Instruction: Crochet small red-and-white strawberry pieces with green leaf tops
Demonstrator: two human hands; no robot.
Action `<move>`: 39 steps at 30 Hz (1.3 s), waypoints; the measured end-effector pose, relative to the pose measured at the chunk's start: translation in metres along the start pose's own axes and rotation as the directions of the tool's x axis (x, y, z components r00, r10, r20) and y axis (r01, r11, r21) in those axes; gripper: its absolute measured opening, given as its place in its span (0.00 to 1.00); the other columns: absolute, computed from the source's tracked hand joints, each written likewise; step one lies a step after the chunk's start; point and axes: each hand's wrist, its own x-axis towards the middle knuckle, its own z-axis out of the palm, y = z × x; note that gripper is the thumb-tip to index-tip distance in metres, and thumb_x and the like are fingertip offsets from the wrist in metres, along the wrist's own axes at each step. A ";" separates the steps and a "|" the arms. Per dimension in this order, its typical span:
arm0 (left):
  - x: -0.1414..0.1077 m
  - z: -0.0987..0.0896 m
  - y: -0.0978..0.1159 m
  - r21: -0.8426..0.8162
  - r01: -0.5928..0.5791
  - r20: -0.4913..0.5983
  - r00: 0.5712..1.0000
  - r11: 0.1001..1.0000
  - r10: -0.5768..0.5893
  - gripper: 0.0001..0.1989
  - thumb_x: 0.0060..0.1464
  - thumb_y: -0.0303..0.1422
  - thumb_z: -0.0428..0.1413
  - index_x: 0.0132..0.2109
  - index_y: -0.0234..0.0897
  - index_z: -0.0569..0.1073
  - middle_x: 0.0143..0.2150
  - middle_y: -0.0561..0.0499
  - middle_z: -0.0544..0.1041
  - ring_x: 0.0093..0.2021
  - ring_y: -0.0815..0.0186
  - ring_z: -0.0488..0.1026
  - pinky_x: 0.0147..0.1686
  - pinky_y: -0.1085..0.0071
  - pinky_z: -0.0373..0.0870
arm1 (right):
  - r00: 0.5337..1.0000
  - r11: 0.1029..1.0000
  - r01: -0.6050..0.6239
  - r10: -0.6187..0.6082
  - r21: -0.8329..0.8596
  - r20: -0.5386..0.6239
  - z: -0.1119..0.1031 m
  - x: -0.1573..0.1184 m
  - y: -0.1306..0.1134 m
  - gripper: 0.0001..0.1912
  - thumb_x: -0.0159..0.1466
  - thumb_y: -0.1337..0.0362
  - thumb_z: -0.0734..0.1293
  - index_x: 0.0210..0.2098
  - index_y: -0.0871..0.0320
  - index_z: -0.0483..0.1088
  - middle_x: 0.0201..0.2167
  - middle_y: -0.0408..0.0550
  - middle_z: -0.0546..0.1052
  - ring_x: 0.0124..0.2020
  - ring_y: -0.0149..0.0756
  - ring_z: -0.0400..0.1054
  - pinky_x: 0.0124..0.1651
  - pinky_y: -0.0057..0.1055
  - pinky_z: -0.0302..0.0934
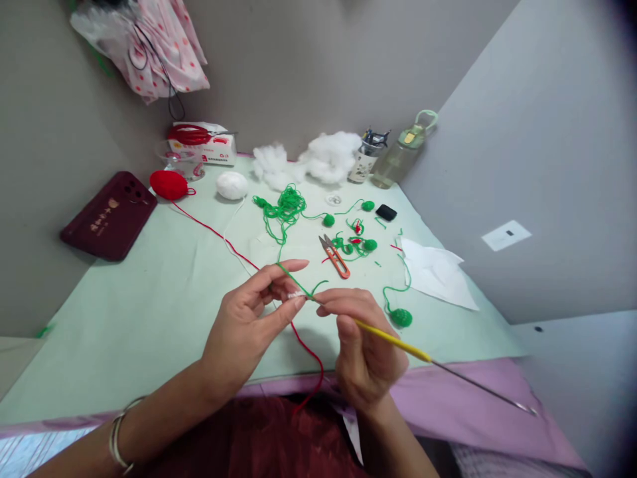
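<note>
My left hand pinches a small white crocheted piece between thumb and fingers. Green yarn runs over its index finger down to the piece, and a short green tail stands up there. In my right hand is a crochet hook with a yellow grip, its working tip at the piece and its bare metal end pointing lower right. A red strand hangs below the left hand toward my lap. Beyond the hands lie orange thread snips and a loose green yarn tangle.
A red yarn ball, a white yarn ball and a dark red phone are at the left. White stuffing, a pen cup and a bottle line the back. Small green crocheted balls and white paper lie right.
</note>
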 end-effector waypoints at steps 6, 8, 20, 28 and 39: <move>0.001 -0.002 0.001 -0.042 0.034 0.036 0.999 0.999 -0.033 0.15 0.58 0.34 0.68 0.53 0.46 0.83 0.36 0.54 0.78 0.40 0.66 0.73 0.44 0.71 0.71 | 0.999 1.000 0.015 -0.015 -0.008 -0.036 0.001 -0.002 0.000 0.11 0.75 0.69 0.61 0.46 0.54 0.75 0.36 0.49 0.83 0.40 0.41 0.79 0.41 0.40 0.74; 0.001 -0.002 0.001 -0.057 0.036 0.049 0.998 0.998 -0.033 0.15 0.59 0.34 0.68 0.54 0.47 0.83 0.36 0.55 0.78 0.40 0.66 0.73 0.44 0.72 0.71 | 0.999 1.000 0.003 -0.003 0.007 -0.050 0.001 -0.001 -0.001 0.11 0.75 0.68 0.61 0.45 0.54 0.75 0.36 0.49 0.83 0.40 0.40 0.79 0.41 0.40 0.74; 0.001 -0.001 0.003 -0.001 0.010 0.041 0.999 1.000 -0.010 0.13 0.58 0.33 0.68 0.51 0.47 0.83 0.35 0.56 0.77 0.38 0.69 0.73 0.43 0.73 0.70 | 1.000 1.000 -0.002 0.002 0.004 -0.008 -0.001 -0.001 0.000 0.11 0.74 0.71 0.61 0.45 0.55 0.75 0.37 0.49 0.83 0.41 0.40 0.79 0.42 0.39 0.74; 0.000 -0.001 0.006 0.042 -0.014 0.011 1.000 0.999 0.014 0.13 0.58 0.32 0.67 0.51 0.45 0.83 0.35 0.55 0.78 0.38 0.66 0.73 0.42 0.70 0.70 | 0.998 1.000 0.014 -0.014 -0.004 -0.053 0.001 -0.001 -0.003 0.11 0.75 0.68 0.60 0.45 0.53 0.75 0.35 0.48 0.83 0.39 0.40 0.79 0.39 0.39 0.74; 0.003 0.000 0.001 -0.038 0.028 0.066 0.997 0.999 -0.026 0.04 0.59 0.33 0.67 0.37 0.41 0.79 0.31 0.57 0.75 0.34 0.69 0.72 0.37 0.74 0.69 | 0.999 0.999 0.035 -0.035 -0.020 -0.019 0.003 0.001 0.001 0.11 0.74 0.71 0.61 0.45 0.55 0.75 0.37 0.49 0.82 0.41 0.38 0.79 0.42 0.37 0.75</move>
